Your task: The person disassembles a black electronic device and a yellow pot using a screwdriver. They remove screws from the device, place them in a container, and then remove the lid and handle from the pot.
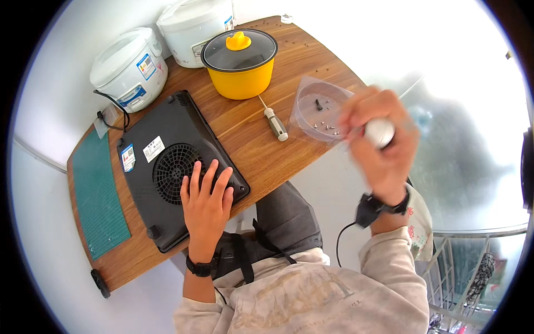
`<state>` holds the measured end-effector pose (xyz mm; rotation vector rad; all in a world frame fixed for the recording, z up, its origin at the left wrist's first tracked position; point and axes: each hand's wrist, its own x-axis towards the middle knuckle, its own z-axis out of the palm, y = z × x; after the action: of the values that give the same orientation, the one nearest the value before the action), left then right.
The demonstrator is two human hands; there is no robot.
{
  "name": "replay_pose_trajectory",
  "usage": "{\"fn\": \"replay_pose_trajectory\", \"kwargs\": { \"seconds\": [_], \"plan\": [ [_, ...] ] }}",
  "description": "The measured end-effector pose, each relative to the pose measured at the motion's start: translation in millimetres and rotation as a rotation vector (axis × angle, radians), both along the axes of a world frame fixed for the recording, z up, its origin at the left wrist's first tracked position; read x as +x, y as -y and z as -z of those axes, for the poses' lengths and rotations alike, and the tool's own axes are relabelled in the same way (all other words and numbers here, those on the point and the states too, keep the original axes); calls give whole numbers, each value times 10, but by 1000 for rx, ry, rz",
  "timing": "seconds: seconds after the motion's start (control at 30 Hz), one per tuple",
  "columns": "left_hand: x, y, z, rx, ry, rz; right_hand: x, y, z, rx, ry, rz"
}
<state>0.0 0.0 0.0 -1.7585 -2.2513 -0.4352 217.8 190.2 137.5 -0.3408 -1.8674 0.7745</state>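
My left hand (204, 217) lies flat with spread fingers on a black induction cooker (139, 181). The cooker rests bottom up, its round fan grille (177, 170) and stuck-on labels showing. Raised past the table's right edge, my right hand (389, 164) is curled round a handle with a white rounded end (380, 132). Motion blurs this hand, and the rest of what it grips is hidden. Beside it, a clear plastic tray (311, 119) holds several small screws and a small black piece. A screwdriver (275, 123) with a grey and white handle lies between cooker and tray.
Behind the screwdriver stands a yellow pot (242, 83) with a glass lid. Two white rice cookers (119, 61) are at the back left, against the wall. A green cutting mat (97, 195) lies left of the induction cooker on the wooden table (278, 161). Small dark bits dot the far tabletop.
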Motion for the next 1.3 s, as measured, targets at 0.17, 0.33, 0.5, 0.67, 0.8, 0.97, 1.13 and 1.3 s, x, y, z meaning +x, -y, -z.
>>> {"fn": "replay_pose_trajectory", "kwargs": {
  "seconds": [0.17,0.33,0.5,0.67,0.8,0.97,1.13,1.3],
  "plan": [
    [83,-85,65,37,30,19,199,-780,65,-54,771,359],
    [81,-116,78,42,45,21,302,-1251,669,160,1223,310],
    [72,-106,58,44,47,19,228,-1305,823,243,1394,220],
    [71,-93,68,50,52,17,146,-1310,891,303,1415,185],
    [76,-92,49,48,59,18,114,-1340,1021,321,1385,160],
    [66,-81,64,56,60,17,94,-1402,1120,380,1399,193],
    [74,-91,62,58,65,18,110,-1422,1112,394,1381,209],
    [75,-91,59,71,75,20,114,-1335,959,298,1241,298]
  ]
}}
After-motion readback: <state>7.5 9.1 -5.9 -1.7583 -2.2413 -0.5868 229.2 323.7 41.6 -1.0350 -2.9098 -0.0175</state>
